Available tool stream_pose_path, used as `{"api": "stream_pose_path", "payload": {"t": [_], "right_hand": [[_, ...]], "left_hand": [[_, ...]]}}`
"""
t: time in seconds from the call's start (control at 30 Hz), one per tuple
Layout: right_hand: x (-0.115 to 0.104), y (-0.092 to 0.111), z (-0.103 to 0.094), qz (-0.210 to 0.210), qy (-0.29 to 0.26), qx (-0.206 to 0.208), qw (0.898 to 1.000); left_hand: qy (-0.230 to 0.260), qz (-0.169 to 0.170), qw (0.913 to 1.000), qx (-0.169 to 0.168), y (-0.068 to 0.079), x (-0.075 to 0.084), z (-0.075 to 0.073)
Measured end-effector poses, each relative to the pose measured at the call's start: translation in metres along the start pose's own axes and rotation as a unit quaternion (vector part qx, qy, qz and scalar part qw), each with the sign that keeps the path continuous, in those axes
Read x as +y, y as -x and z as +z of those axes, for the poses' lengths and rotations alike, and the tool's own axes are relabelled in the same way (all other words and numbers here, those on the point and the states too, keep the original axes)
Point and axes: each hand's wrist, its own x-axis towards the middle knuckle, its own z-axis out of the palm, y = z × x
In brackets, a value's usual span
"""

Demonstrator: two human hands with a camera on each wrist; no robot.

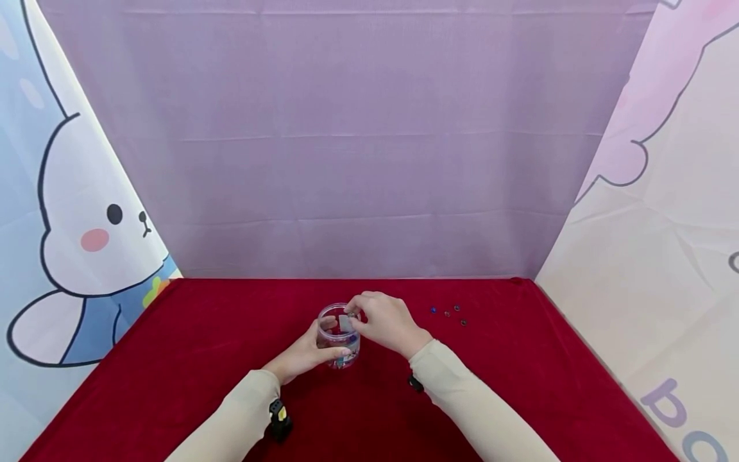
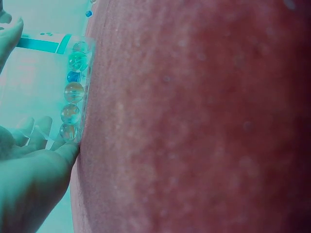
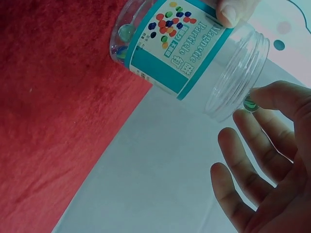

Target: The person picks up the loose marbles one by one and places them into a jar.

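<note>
A clear plastic jar (image 1: 351, 351) with a printed label stands on the red cloth, its mouth uncovered. My left hand (image 1: 306, 351) grips it from the left, thumb in front and fingers behind. Several glass marbles (image 2: 74, 92) lie along its bottom in the left wrist view. At the rim, my right hand (image 1: 385, 321) pinches a green glass marble (image 3: 250, 103) between thumb and index finger, the other fingers spread. In the head view that marble is mostly hidden by the fingers.
Several small loose marbles (image 1: 447, 314) lie on the red cloth (image 1: 519, 378) to the right of the jar. A purple curtain (image 1: 358, 141) closes off the back. Printed cartoon sheets (image 1: 98, 256) flank the sides.
</note>
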Motion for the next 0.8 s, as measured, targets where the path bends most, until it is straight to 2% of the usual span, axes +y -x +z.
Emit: {"api": "stream_pose_path", "payload": {"t": [0.3,0.8], "right_hand": [[-0.002,0.000,0.004,-0.007,-0.014,-0.007,1.000],[0.012,0.007,0.002,-0.003,0.011,0.008,1.000]], "left_hand": [[0.000,0.006,1.0000,-0.006,0.001,0.000,-0.001],[0.004,0.001,1.0000,0.002,-0.002,-0.002,-0.001]]}}
